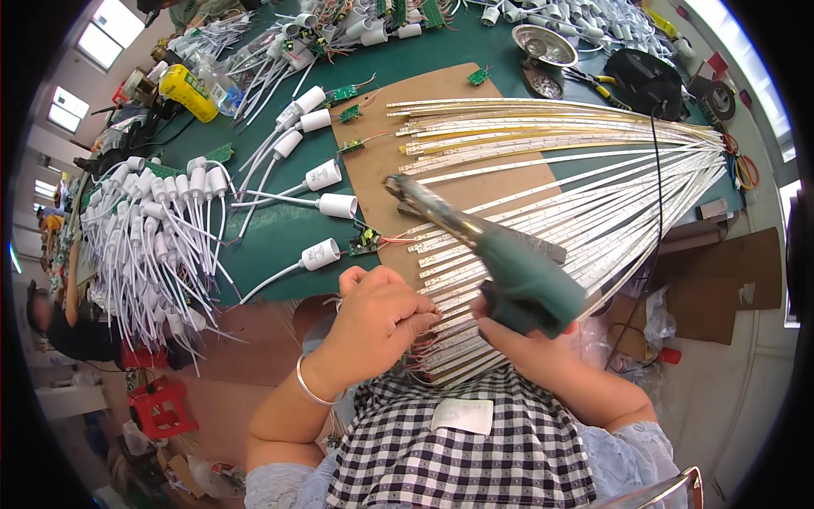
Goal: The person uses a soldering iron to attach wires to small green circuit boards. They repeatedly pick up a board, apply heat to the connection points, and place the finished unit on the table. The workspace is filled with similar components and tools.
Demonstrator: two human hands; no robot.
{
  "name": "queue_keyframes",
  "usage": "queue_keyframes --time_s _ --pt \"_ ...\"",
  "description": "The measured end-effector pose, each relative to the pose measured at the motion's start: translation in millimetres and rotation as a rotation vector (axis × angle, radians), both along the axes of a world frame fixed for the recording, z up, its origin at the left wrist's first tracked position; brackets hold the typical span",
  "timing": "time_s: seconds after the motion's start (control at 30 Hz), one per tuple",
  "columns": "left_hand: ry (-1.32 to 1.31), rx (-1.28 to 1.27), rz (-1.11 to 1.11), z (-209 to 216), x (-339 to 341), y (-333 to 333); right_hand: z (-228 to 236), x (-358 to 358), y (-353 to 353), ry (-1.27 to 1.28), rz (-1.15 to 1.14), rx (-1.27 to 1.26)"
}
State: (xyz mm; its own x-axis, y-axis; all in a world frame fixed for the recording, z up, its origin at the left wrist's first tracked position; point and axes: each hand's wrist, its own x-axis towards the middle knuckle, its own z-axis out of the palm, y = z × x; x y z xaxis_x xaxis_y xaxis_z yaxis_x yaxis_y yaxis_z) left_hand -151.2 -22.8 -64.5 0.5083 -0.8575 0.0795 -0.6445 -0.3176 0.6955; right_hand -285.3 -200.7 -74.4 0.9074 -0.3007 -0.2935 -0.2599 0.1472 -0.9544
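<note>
My right hand [532,349] is wrapped around a green-handled soldering gun [530,280], its metal tip pointing up and left over the strips. My left hand [373,318] is closed, thumb and forefinger pinched together at the left ends of the lower white LED strips [543,225]; what they hold is hidden. Just above this hand lies a small green circuit board [366,241] with thin red wires reaching to the strip ends. Beside the board is a white lamp socket [320,254] with a white cable. The strips fan out from a bundle at the right across brown cardboard [365,174].
A heap of white sockets with cables [153,212] hangs over the table's left edge. A metal bowl [544,45], yellow-handled pliers [598,81] and a black bag-like item [644,81] lie at the back right. A black cord [658,187] crosses the strips. A yellow bottle [188,92] stands back left.
</note>
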Motion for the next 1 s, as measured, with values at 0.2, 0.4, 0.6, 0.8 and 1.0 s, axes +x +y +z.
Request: queue_keyframes --time_s 0.2,0.4,0.6,0.8,1.0 --pt "-0.038 0.039 -0.033 3.7 -10.9 -0.5 -12.1 16.2 15.0 -0.175 0.173 -0.283" --pt "-0.058 0.017 -0.006 1.5 -14.0 -0.2 -2.6 17.3 17.4 -0.009 0.160 -0.247" --pt "-0.151 0.005 -0.025 -1.0 -13.9 -0.9 -10.5 13.0 20.4 -0.088 0.120 -0.246" --pt "-0.146 0.082 -0.042 -1.9 -14.1 -2.6 -11.2 16.0 20.7 -0.103 0.125 -0.248" --pt "-0.016 -0.019 0.018 -3.9 -15.2 1.0 -19.2 13.5 20.3 -0.117 0.060 -0.189"
